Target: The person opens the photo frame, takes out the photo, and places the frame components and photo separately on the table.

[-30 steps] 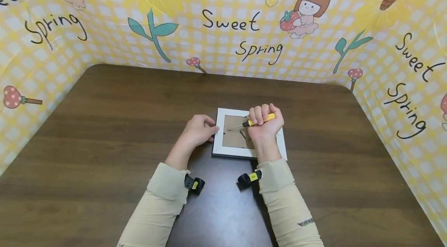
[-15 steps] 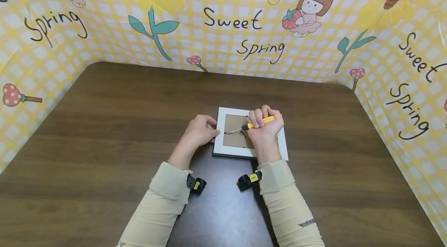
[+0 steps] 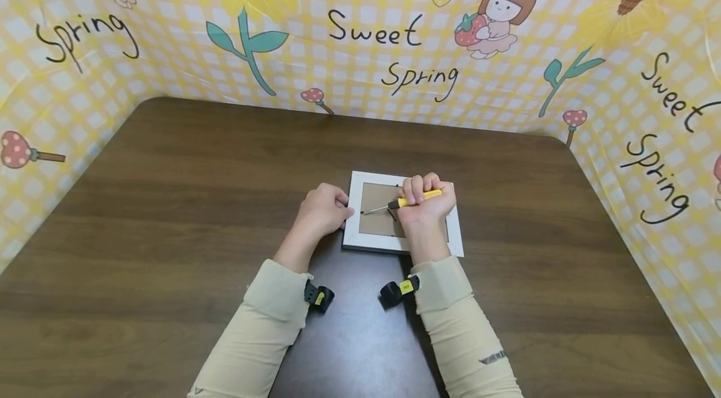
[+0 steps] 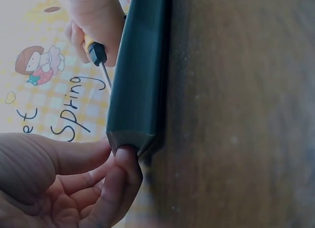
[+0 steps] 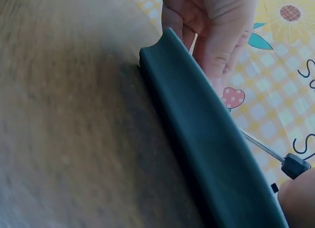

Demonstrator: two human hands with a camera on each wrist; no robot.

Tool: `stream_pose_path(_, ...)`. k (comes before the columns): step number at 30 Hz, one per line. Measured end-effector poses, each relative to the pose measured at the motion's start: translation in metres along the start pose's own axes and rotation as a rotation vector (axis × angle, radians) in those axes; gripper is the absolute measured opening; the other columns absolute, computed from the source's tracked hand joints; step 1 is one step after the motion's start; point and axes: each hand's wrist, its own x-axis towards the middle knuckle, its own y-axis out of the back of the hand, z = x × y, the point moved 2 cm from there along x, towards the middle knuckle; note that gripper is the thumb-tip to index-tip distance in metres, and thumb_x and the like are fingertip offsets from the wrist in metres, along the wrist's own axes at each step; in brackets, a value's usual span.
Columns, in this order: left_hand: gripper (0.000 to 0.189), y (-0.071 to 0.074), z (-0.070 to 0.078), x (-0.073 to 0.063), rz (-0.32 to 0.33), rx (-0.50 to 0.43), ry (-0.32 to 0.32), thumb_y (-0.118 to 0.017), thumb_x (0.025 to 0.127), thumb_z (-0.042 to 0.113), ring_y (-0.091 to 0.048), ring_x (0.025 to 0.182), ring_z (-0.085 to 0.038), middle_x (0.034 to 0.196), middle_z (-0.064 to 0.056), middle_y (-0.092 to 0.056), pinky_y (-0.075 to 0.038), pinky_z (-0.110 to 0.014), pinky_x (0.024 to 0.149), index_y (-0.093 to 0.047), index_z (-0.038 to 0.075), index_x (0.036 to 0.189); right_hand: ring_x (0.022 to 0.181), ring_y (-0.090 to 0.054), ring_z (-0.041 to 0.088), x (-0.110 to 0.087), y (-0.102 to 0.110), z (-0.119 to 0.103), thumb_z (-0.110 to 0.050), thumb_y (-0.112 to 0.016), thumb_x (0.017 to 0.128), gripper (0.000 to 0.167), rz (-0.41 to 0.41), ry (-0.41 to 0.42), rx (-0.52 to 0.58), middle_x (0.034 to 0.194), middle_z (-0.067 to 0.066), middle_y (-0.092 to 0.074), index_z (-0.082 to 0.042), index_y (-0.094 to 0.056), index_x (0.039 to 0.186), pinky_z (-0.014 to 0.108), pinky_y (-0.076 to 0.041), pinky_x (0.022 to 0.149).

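Note:
A picture frame (image 3: 353, 198) lies face down, its white back border and brown backing board (image 3: 376, 198) upward. In both wrist views its side moulding (image 4: 140, 65) looks dark green. My left hand (image 3: 322, 210) pinches the frame's left edge, thumb on top and fingers against the side and underside. In my right hand (image 3: 426, 207) I grip a screwdriver (image 3: 398, 203) with a yellow and black handle. Its thin metal shaft (image 5: 263, 143) slants down to the left, the tip at a small dark tab (image 3: 362, 213) on the backing's left side. My right hand covers part of the backing.
The frame rests on a dark brown wooden table (image 3: 225, 154). A yellow checked cloth (image 3: 360, 72) with printed pictures stands behind and along both sides. Small black cameras (image 3: 320, 298) are strapped to both wrists.
The screwdriver tip has shifted slightly left and toward me, from the bare backing to the left tab. My left hand keeps its pinch on the frame's edge.

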Motion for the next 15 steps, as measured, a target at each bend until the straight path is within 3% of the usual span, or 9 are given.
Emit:
stream_pose_path(7, 0.020, -0.0017, 0.0002, -0.0009, -0.004, -0.002, 0.001, -0.069, 0.093, 0.015, -0.066, 0.070, -0.017, 0.087, -0.009, -0.072, -0.049, -0.034, 0.074, -0.071, 0.002, 0.109, 0.033, -0.024, 0.011, -0.0035, 0.0017, 0.0022, -0.014, -0.025, 0.091, 0.038, 0.067, 0.077, 0.013, 0.037, -0.003, -0.029, -0.014, -0.030, 0.053, 0.023, -0.017, 0.043)
stream_pose_path(15, 0.017, 0.0008, 0.0024, 0.0001, 0.016, 0.030, -0.012, -0.069, 0.093, 0.016, -0.065, 0.081, -0.023, 0.092, -0.010, -0.072, -0.050, -0.037, 0.076, -0.072, 0.003, 0.104, 0.033, -0.024, 0.011, -0.0036, 0.0013, 0.0057, -0.014, -0.022, 0.091, 0.038, 0.036, 0.126, 0.004, 0.037, -0.003, -0.030, -0.014, -0.029, 0.054, 0.023, -0.017, 0.042)
